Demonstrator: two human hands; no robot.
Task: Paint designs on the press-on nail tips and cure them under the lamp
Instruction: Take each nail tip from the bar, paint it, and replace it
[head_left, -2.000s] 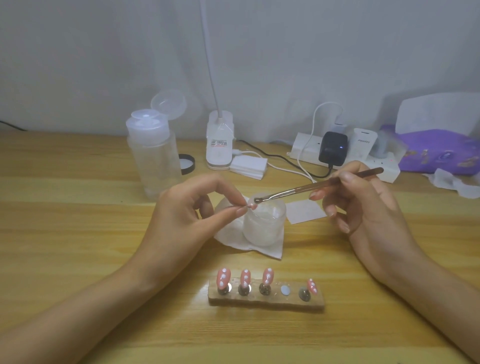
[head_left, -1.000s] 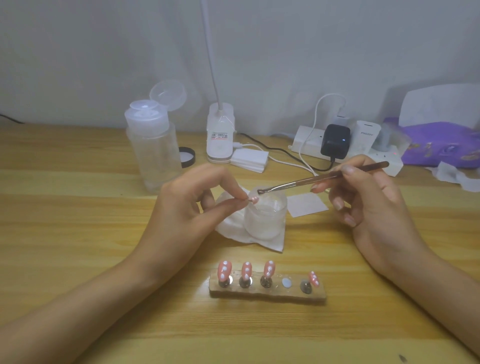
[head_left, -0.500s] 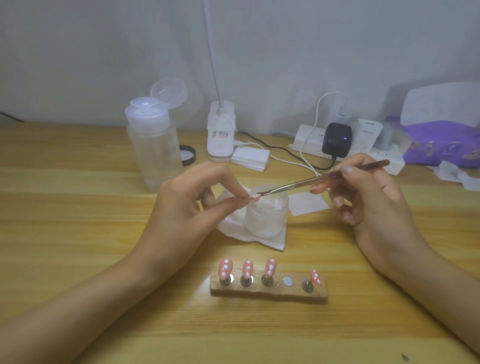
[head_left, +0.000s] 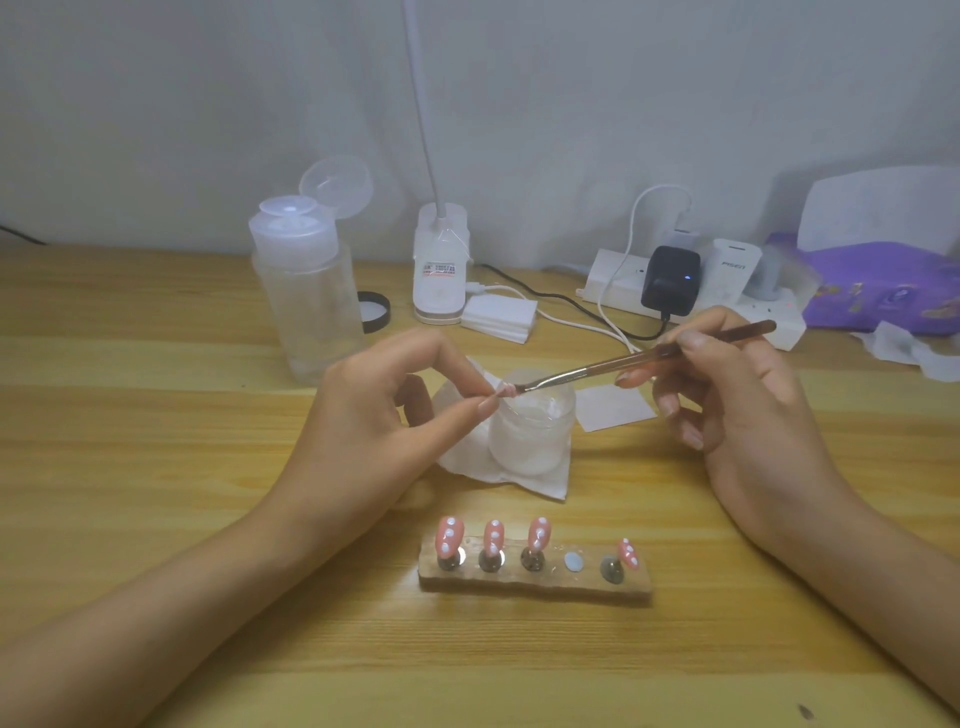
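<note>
Wooden table (head_left: 156, 467): left hand (head_left: 374, 415) fingers pinching nail tip (head_left: 506, 391), right hand (head_left: 737, 395) fingers gripping brush (head_left: 623, 362).

A pale grey wall (head_left: 208, 104) rises behind the light wooden table (head_left: 130, 467).

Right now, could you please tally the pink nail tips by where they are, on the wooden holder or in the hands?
Pink nail tips on the wooden holder: 4
Pink nail tip pinched in the left hand: 1
Total: 5
</note>
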